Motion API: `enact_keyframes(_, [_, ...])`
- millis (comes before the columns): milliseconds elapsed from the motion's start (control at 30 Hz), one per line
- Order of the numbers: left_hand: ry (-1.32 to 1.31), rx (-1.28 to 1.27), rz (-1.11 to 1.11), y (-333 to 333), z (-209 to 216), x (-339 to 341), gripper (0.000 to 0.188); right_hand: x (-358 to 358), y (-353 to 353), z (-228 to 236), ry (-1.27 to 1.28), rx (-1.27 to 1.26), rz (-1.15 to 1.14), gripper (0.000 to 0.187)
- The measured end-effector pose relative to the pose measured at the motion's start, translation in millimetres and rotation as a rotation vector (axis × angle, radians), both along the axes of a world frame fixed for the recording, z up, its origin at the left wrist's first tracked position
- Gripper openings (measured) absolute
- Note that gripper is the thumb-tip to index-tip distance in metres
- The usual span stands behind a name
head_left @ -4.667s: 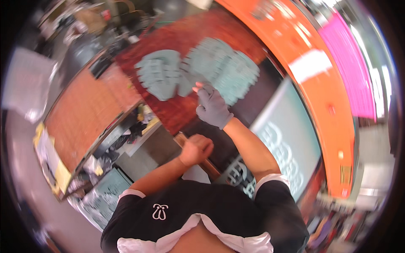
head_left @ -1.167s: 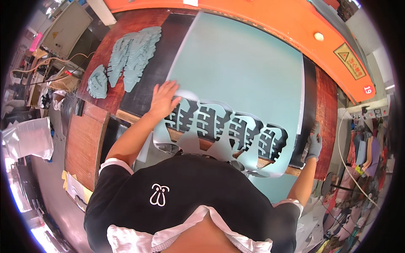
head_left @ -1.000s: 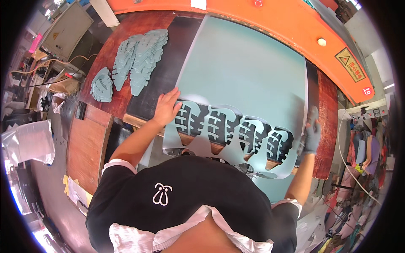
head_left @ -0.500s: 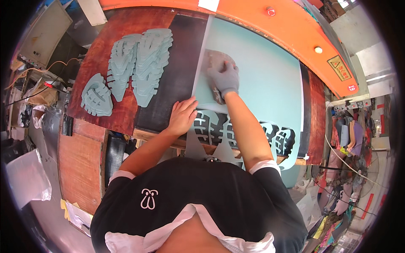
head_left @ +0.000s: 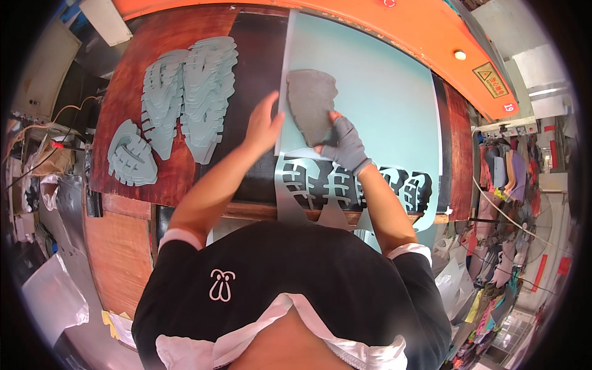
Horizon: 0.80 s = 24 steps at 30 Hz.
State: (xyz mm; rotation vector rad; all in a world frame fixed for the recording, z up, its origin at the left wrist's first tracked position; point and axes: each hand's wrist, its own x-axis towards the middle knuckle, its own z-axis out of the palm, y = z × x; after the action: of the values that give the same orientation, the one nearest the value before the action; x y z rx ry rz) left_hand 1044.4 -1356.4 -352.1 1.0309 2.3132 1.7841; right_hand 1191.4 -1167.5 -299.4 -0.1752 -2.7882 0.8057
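Observation:
A dark grey cutting die (head_left: 311, 105), shaped like a shoe part, lies flat on a pale blue-green sheet (head_left: 388, 92) near its left edge. My right hand (head_left: 348, 148), in a grey fingerless glove, grips the die's lower right edge, with the thumb at its side and a fingertip at its bottom end. My left hand (head_left: 264, 126), bare, hovers just left of the sheet's edge, its fingers extended and holding nothing. Along the sheet's near side runs a strip of cut-out openings (head_left: 336, 184), with slatted remnants hanging toward me.
Stacks of cut blue-green pieces (head_left: 206, 92) lie on the red-brown board at the left, with a smaller pile (head_left: 131, 154) nearer me. An orange machine beam (head_left: 431, 43) spans the far side. Coloured scraps (head_left: 493, 246) hang and heap at the right.
My right hand has come from the die's top to its near right edge, uncovering its face. My left hand has lifted from the sheet's near left corner and moved farther away from me.

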Motion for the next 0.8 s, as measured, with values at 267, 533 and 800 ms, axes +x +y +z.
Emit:
enact_keyframes(267, [-0.466, 0.134, -0.119, 66.9, 13.8, -66.2, 0.045, -2.9, -7.2, -14.3, 0.244, 0.254, -0.011, 0.090])
enact_keyframes(533, [-0.571, 0.209, -0.162, 77.0, 17.1, -69.6, 0.040, -4.4, -7.0, -5.9, 0.277, 0.119, -0.053, 0.077])
enact_keyframes(800, [-0.571, 0.236, -0.179, 68.9, 9.4, -68.6, 0.042, -1.7, -6.5, -12.6, 0.211, 0.120, -0.065, 0.080])
